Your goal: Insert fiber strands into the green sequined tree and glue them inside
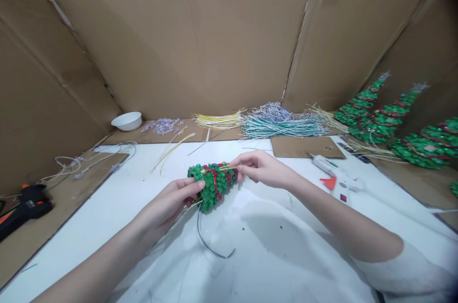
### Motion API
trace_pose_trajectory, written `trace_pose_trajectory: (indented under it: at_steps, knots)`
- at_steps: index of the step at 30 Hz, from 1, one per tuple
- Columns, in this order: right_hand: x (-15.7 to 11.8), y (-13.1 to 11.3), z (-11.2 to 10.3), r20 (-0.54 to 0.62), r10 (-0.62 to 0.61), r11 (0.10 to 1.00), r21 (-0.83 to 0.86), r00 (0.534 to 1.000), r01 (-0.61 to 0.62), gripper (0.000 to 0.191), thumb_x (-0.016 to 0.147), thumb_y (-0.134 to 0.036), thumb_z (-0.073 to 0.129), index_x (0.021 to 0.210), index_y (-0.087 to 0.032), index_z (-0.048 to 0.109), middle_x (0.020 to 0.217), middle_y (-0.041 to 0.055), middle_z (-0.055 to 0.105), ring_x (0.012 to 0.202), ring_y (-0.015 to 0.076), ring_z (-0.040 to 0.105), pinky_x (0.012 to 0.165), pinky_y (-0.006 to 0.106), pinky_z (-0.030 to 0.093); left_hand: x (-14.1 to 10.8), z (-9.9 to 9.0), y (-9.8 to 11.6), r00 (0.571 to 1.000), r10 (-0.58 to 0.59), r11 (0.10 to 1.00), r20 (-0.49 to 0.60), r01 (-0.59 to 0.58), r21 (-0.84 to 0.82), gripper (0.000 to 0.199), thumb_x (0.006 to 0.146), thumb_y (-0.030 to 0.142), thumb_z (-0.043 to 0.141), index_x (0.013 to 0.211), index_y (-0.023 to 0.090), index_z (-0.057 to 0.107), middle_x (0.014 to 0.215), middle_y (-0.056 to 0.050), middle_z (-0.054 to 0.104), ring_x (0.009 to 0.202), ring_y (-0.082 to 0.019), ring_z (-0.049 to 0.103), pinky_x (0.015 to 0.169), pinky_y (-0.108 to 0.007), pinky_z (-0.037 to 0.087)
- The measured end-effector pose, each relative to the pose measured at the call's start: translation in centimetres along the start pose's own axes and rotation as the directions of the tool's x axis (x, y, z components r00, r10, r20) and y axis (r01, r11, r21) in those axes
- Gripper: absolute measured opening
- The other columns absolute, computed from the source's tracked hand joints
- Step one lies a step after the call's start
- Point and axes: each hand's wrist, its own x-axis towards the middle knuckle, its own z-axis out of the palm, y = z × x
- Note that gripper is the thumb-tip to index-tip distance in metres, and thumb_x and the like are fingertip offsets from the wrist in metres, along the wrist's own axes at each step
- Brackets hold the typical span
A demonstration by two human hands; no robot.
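A small green beaded Christmas tree (212, 188) with red garland lies on its side in the middle of the work surface. My left hand (184, 195) grips it near its wide base, thumb on top. At the narrow end, my right hand (259, 169) pinches yellow and white wires that run along the tree's upper side. A dark thin wire (207, 245) curves down from beneath the base toward me. More pale wires stick out under my left fingers. My right palm hides the tip of the tree.
Behind lie yellow wires (220, 120), green-and-white wires (282, 127), clear plastic pieces (163, 125) and a white bowl (127, 121). A white glue gun (324, 165) rests at right, near finished trees (386, 119). A black-and-orange tool (30, 205) lies at left. Cardboard walls (189, 45) surround the table.
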Motion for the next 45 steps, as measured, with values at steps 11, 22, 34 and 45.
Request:
trace_pose_trajectory:
  at_steps: [11, 22, 34, 45]
  knots:
    - [0.0, -0.7, 1.1, -0.168, -0.049, 0.975, -0.222, 0.985, 0.011, 0.019, 0.078, -0.021, 0.051, 0.067, -0.015, 0.065, 0.065, -0.0018, 0.061, 0.062, 0.0085, 0.048, 0.059, 0.020, 0.034, 0.6, 0.7, -0.6, 0.996, -0.001, 0.961, 0.084, 0.024, -0.274, 0.010, 0.069, 0.023, 0.071, 0.063, 0.015, 0.068, 0.072, -0.002, 0.068, 0.072, -0.014, 0.057, 0.071, -0.023, 0.041]
    - [-0.7, -1.0, 2.3, -0.238, -0.040, 0.839, -0.535, 0.971, -0.097, 0.013, 0.072, -0.019, 0.049, 0.061, -0.019, 0.056, 0.062, -0.0017, 0.058, 0.058, 0.0100, 0.045, 0.054, 0.023, 0.025, -0.2, 2.1, -0.5, 0.983, -0.010, 0.963, 0.186, 0.059, -0.264, 0.026, 0.072, 0.017, 0.066, 0.098, 0.013, 0.070, 0.094, -0.008, 0.072, 0.089, -0.021, 0.062, 0.084, -0.029, 0.041]
    - [-1.1, -1.2, 4.2, -0.240, -0.211, 0.603, -0.795, 0.948, -0.068, 0.018, 0.083, -0.018, 0.045, 0.079, -0.016, 0.062, 0.073, 0.0052, 0.060, 0.069, 0.0149, 0.050, 0.054, 0.028, 0.019, 0.2, 1.8, -1.0, 0.977, 0.021, 0.956, 0.212, 0.043, -0.291, 0.029, 0.075, 0.019, 0.066, 0.103, 0.014, 0.067, 0.105, -0.009, 0.069, 0.098, -0.023, 0.060, 0.087, -0.032, 0.042]
    - [-0.8, -0.4, 4.5, -0.272, -0.264, 0.684, -0.729, 0.925, -0.019, 0.016, 0.085, -0.021, 0.047, 0.076, -0.018, 0.060, 0.074, 0.0023, 0.058, 0.070, 0.0133, 0.050, 0.057, 0.026, 0.025, 0.3, 2.0, -1.0, 0.973, 0.039, 0.945, 0.228, 0.039, -0.325, 0.029, 0.076, 0.015, 0.063, 0.105, 0.013, 0.067, 0.104, -0.010, 0.069, 0.099, -0.024, 0.060, 0.088, -0.033, 0.042]
